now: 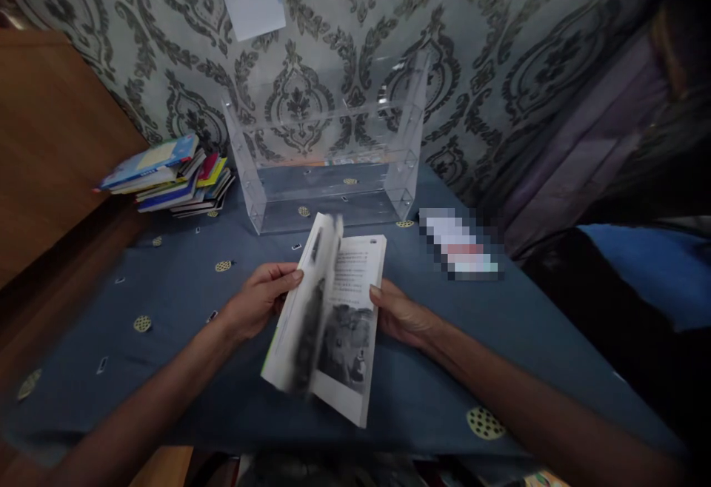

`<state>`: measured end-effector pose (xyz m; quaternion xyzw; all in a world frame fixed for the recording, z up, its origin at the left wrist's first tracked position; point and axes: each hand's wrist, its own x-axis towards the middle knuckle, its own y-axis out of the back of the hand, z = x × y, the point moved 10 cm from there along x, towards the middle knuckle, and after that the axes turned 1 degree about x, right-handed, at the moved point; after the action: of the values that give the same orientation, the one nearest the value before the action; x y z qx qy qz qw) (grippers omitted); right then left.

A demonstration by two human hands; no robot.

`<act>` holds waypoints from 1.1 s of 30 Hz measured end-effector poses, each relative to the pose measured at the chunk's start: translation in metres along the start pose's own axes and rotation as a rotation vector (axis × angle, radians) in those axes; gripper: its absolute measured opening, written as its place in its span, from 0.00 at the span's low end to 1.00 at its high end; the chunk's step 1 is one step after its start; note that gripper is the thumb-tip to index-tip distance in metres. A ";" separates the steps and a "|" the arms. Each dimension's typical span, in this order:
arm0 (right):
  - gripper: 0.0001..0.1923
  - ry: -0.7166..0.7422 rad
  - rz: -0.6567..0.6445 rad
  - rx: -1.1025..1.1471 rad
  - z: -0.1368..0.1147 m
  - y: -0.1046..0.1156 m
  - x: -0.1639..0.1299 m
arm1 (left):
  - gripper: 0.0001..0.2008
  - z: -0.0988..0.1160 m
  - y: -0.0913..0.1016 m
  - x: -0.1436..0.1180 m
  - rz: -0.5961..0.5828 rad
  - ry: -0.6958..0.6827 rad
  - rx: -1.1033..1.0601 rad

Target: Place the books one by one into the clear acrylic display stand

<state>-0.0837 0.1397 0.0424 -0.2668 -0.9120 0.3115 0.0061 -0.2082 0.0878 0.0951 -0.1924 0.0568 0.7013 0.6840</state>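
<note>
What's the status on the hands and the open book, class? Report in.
Left hand and right hand both grip the open book, pages blurred. Book held above blue tablecloth. Clear acrylic rack behind, book stack far left, nothing between.

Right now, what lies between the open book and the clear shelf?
Head view: only bare blue tablecloth separates the open book from the clear acrylic shelf; nothing else sits there.

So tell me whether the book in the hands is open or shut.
Open. The book is spread between the left hand and the right hand, a printed page with a picture facing up and other pages blurred mid-turn.
</note>
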 end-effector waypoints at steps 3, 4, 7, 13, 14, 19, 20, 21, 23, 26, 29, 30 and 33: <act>0.40 -0.003 0.008 -0.002 0.000 0.001 0.001 | 0.18 0.004 -0.005 -0.003 -0.005 -0.026 0.056; 0.41 -0.007 0.017 -0.002 0.001 0.002 0.001 | 0.19 0.005 -0.007 -0.004 -0.003 -0.032 0.071; 0.41 -0.012 0.030 0.007 0.002 0.003 0.001 | 0.21 0.007 -0.014 -0.005 -0.001 -0.050 0.109; 0.35 0.019 0.063 0.020 -0.006 0.003 0.004 | 0.20 0.010 -0.016 -0.002 0.022 -0.174 0.237; 0.32 0.015 0.085 0.021 -0.006 0.004 0.004 | 0.18 0.014 -0.009 -0.001 0.078 -0.230 0.309; 0.23 0.008 0.160 0.055 -0.005 0.013 0.005 | 0.19 0.035 0.048 -0.006 0.472 -0.472 0.479; 0.23 0.009 0.160 0.062 -0.005 0.013 0.006 | 0.21 0.027 0.055 -0.001 0.462 -0.420 0.395; 0.24 0.009 0.156 0.067 -0.005 0.013 0.006 | 0.23 0.015 0.059 0.006 0.418 -0.335 0.282; 0.27 0.009 0.150 0.071 -0.004 0.012 0.007 | 0.25 -0.014 0.052 0.018 0.286 -0.133 0.052; 0.29 0.020 0.169 0.086 -0.005 0.014 0.008 | 0.23 -0.041 0.038 0.023 0.255 0.027 -0.182; 0.30 0.041 0.196 0.126 -0.006 0.017 0.008 | 0.19 -0.050 0.029 0.023 0.358 0.025 -0.299; 0.31 0.050 0.202 0.140 -0.007 0.018 0.009 | 0.18 -0.051 0.024 0.024 0.370 0.019 -0.324; 0.33 0.073 0.185 0.165 -0.008 0.020 0.011 | 0.18 -0.050 0.005 0.030 0.361 -0.006 -0.383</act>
<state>-0.0817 0.1633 0.0357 -0.3597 -0.8539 0.3748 0.0324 -0.2033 0.0986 0.0373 -0.3030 -0.0457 0.8107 0.4989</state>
